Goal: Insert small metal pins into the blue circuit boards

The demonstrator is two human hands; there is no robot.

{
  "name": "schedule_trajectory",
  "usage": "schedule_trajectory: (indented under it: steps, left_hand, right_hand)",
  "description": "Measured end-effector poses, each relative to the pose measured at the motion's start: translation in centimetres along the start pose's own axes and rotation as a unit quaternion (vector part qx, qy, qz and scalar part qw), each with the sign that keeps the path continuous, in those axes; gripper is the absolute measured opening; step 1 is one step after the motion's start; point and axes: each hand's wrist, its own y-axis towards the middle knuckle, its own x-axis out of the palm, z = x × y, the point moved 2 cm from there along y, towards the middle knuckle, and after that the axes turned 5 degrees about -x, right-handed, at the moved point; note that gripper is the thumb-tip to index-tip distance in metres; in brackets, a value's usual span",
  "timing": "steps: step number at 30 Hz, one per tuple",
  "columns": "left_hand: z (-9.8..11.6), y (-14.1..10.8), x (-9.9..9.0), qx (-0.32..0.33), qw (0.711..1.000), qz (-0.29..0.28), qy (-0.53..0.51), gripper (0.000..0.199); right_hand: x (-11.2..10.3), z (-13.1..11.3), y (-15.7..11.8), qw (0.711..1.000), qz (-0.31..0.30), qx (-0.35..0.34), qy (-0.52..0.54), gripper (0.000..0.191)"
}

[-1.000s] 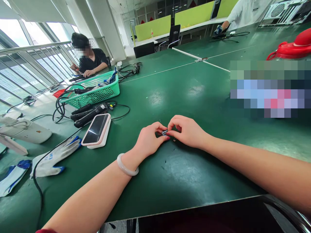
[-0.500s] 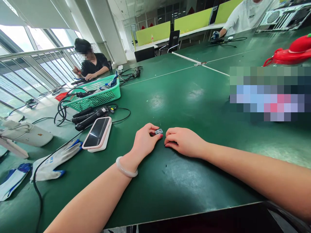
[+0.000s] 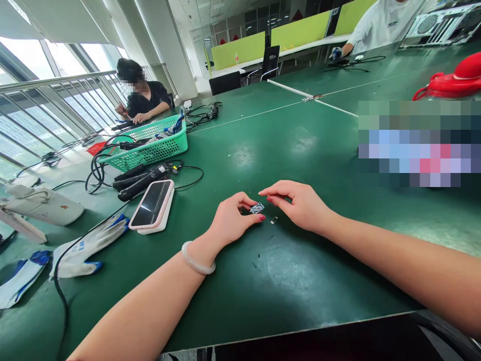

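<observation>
Between the thumb and fingers of my left hand [image 3: 235,218] is a small patterned circuit board [image 3: 257,208], held just above the green table [image 3: 300,291]. My right hand [image 3: 296,203] hovers to the right of the board, thumb and index finger apart, with nothing visible between them. Below its fingertips a small silvery rectangular piece [image 3: 274,220] lies on the table. Two tiny dark bits rest a little nearer to me.
On the left are a phone [image 3: 151,204], black devices [image 3: 145,180], a green basket [image 3: 150,155] with cables, gloves [image 3: 88,245] and a white device [image 3: 45,205]. A red-lidded container [image 3: 454,82] stands right. Two people sit across the table.
My left hand has shifted slightly right with the board. My right hand has moved up and right, and its fingers have spread. The silvery piece now shows on the table.
</observation>
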Motion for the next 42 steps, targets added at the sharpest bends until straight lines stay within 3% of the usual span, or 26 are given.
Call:
schedule_trajectory:
  steps: [5, 10, 18, 25, 28, 31, 33, 37, 42]
  left_hand:
    - [0.2, 0.0, 0.2, -0.010, 0.995, -0.046, -0.087, 0.033]
    - [0.5, -0.1, 0.4, -0.020, 0.986, -0.055, -0.153, 0.035]
    - [0.8, -0.2, 0.5, -0.051, 0.957, -0.085, -0.273, 0.041]
    - [0.7, -0.1, 0.3, -0.055, 0.958, -0.087, -0.267, 0.037]
    - [0.5, 0.1, 0.3, -0.060, 0.962, -0.074, -0.258, 0.037]
    - [0.4, 0.2, 0.3, -0.065, 0.964, -0.065, -0.248, 0.035]
    - [0.3, 0.2, 0.4, -0.067, 0.966, -0.065, -0.240, 0.033]
    - [0.2, 0.2, 0.5, -0.062, 0.973, -0.074, -0.210, 0.030]
    - [0.0, 0.2, 0.6, -0.049, 0.985, -0.085, -0.143, 0.029]
  right_hand:
    - [0.0, -0.6, -0.1, 0.999, -0.008, -0.036, -0.025, 0.013]
    - [0.0, -0.8, -0.2, 0.995, 0.019, -0.095, -0.018, 0.010]
    - [0.1, -0.3, -0.3, 0.996, 0.026, -0.088, 0.015, 0.007]
    - [-0.3, -0.5, -0.1, 0.998, 0.011, -0.051, 0.035, 0.013]
    - [-0.9, -0.1, 0.2, 0.999, -0.042, -0.006, -0.011, 0.017]
    - [-1.2, 0.8, 0.2, 0.982, -0.177, 0.020, -0.061, 0.017]
    - [-1.2, 1.3, 0.0, 0.968, -0.235, 0.004, -0.089, 0.011]
    - [-0.6, 1.8, -0.2, 0.961, -0.249, -0.023, -0.116, 0.013]
    - [0.1, 1.4, 0.0, 0.965, -0.215, -0.006, -0.150, 0.014]
